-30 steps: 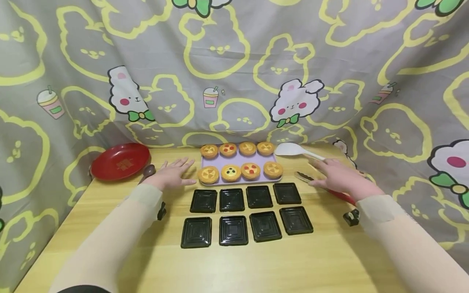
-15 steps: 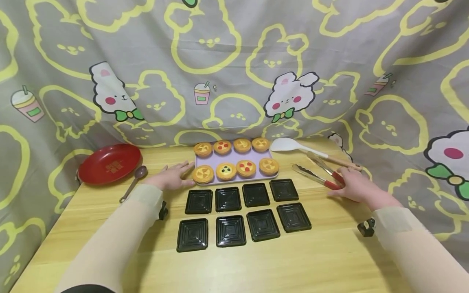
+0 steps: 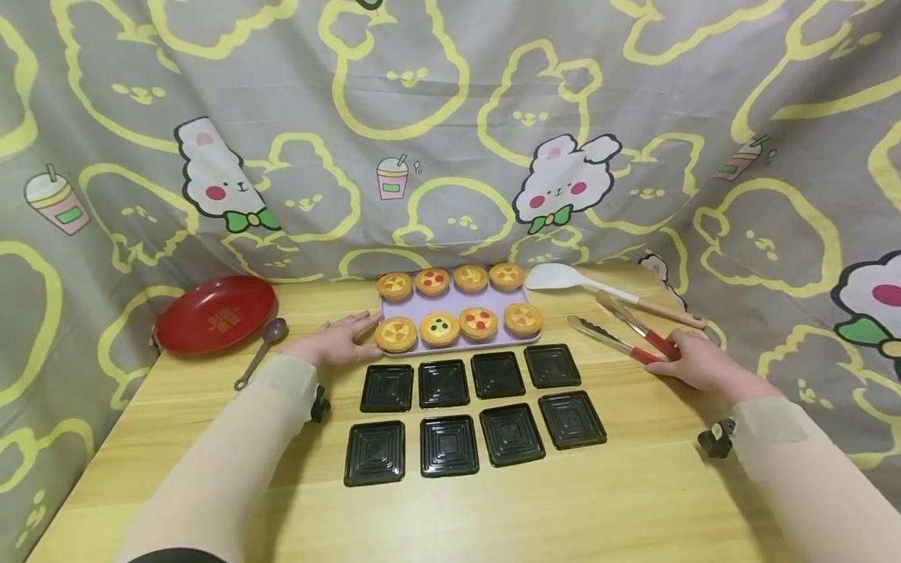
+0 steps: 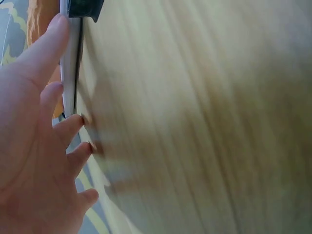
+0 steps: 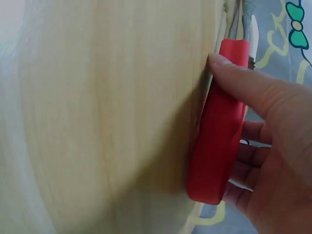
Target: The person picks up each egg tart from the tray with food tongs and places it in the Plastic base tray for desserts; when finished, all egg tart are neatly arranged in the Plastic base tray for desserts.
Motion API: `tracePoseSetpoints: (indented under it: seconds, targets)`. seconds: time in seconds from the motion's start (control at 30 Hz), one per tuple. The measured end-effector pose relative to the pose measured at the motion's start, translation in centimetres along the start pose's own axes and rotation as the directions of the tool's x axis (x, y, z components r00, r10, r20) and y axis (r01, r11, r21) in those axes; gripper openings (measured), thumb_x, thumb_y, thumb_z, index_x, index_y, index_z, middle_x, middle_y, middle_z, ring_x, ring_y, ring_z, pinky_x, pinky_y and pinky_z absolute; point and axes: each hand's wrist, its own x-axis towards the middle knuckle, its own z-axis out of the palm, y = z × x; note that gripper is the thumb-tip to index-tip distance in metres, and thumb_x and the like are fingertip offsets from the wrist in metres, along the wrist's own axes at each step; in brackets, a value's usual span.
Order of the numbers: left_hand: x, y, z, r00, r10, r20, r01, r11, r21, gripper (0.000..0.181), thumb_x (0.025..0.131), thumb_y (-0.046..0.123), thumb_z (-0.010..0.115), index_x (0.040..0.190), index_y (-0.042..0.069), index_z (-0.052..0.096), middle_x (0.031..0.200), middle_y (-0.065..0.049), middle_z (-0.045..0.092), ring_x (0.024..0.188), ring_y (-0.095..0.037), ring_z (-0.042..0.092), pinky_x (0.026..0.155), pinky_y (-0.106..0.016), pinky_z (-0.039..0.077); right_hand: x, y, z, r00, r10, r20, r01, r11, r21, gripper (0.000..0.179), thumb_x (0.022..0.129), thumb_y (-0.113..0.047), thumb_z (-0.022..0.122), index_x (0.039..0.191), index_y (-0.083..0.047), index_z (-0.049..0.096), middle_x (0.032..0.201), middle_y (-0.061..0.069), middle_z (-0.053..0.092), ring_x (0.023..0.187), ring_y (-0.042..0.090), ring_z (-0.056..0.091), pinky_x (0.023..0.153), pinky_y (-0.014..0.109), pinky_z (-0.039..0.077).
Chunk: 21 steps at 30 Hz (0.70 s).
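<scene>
Head view shows the tongs [image 3: 615,341] near the bench's [image 3: 528,508] right edge, arms apart, metal tips turned toward the near-right corner of the tray [image 3: 457,303]. The right grip [image 3: 704,363] pinches them: the right wrist view has its thumb laid across a red handle [image 5: 219,141], fingers bent behind. Taking hold of the tongs looks like the step in hand; the next move probably calls for a firm hold on both arms before lifting. The left grip [image 3: 338,340] is spread at the tray's left edge, thumb by the near-left corner; whether it presses there, I cannot tell. Eight tarts [image 3: 479,321] sit on the tray in two rows, along its far and near edges. Black square dishes [image 3: 498,375] lie in two rows just in front. The white spatula [image 3: 612,292] runs from the tray's far-right corner toward the bench's right edge, close behind the tongs, and its wooden handle could get in the way. Toward the bench's far-left corner, well apart from the tongs, are a red plate [image 3: 211,293] and a brown spoon [image 3: 274,330].
</scene>
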Motion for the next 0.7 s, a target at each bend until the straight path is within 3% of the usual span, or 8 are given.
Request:
tracePoseSetpoints:
  seconds: [0.17, 0.27, 0.43, 0.63, 0.7]
  targets:
    - [0.1, -0.1, 0.1, 1.000, 0.000, -0.002, 0.000, 1.000, -0.017, 0.088, 0.093, 0.055, 0.060, 0.160, 0.017, 0.018, 0.163, -0.019, 0.011, 0.146, -0.043, 0.009, 0.110, -0.071, -0.001, -0.2, -0.8, -0.7, 0.999, 0.035, 0.008, -0.036, 0.989, 0.143, 0.057, 0.093, -0.036, 0.070, 0.114, 0.012, 0.048, 0.076, 0.009, 0.058, 0.064, 0.020, 0.053, 0.058, 0.033, 0.044]
    - [0.2, -0.3, 0.0, 1.000, 0.006, 0.001, -0.006, 1.000, -0.021, 0.088, 0.092, 0.056, 0.061, 0.160, 0.017, 0.018, 0.162, -0.020, 0.011, 0.146, -0.044, 0.009, 0.110, -0.071, 0.001, -0.1, -1.9, -1.1, 0.999, 0.029, -0.041, -0.020, 0.979, 0.202, 0.056, 0.096, -0.035, 0.067, 0.121, 0.010, 0.048, 0.087, 0.015, 0.061, 0.070, 0.025, 0.057, 0.060, 0.034, 0.046]
    - [0.3, -0.3, -0.1, 1.000, 0.004, 0.019, -0.004, 1.000, -0.019, 0.088, 0.093, 0.056, 0.060, 0.159, 0.016, 0.018, 0.162, -0.021, 0.010, 0.146, -0.045, 0.009, 0.110, -0.072, 0.004, 0.4, -4.8, -1.6, 0.993, -0.046, -0.106, 0.066, 0.979, 0.190, 0.060, 0.095, -0.032, 0.068, 0.136, 0.007, 0.048, 0.113, 0.027, 0.061, 0.087, 0.031, 0.060, 0.071, 0.039, 0.048]
    - [0.2, -0.2, -0.1, 1.000, -0.006, 0.025, 0.006, 1.000, -0.022, 0.087, 0.093, 0.055, 0.060, 0.160, 0.017, 0.018, 0.162, -0.021, 0.009, 0.146, -0.045, 0.008, 0.110, -0.071, 0.005, 1.1, -7.9, -1.6, 0.996, -0.082, -0.034, 0.086, 0.982, 0.170, 0.076, 0.090, -0.045, 0.071, 0.142, 0.004, 0.046, 0.110, 0.020, 0.065, 0.080, 0.023, 0.060, 0.070, 0.038, 0.049]
    - [0.2, -0.2, -0.1, 1.000, 0.000, 0.024, 0.001, 1.000, -0.017, 0.087, 0.093, 0.056, 0.059, 0.160, 0.017, 0.018, 0.162, -0.021, 0.009, 0.146, -0.045, 0.008, 0.110, -0.071, 0.005, 1.4, -8.4, -1.5, 0.995, -0.098, -0.020, 0.100, 0.983, 0.155, 0.078, 0.088, -0.049, 0.071, 0.141, 0.003, 0.048, 0.116, 0.020, 0.065, 0.088, 0.027, 0.062, 0.077, 0.043, 0.050]
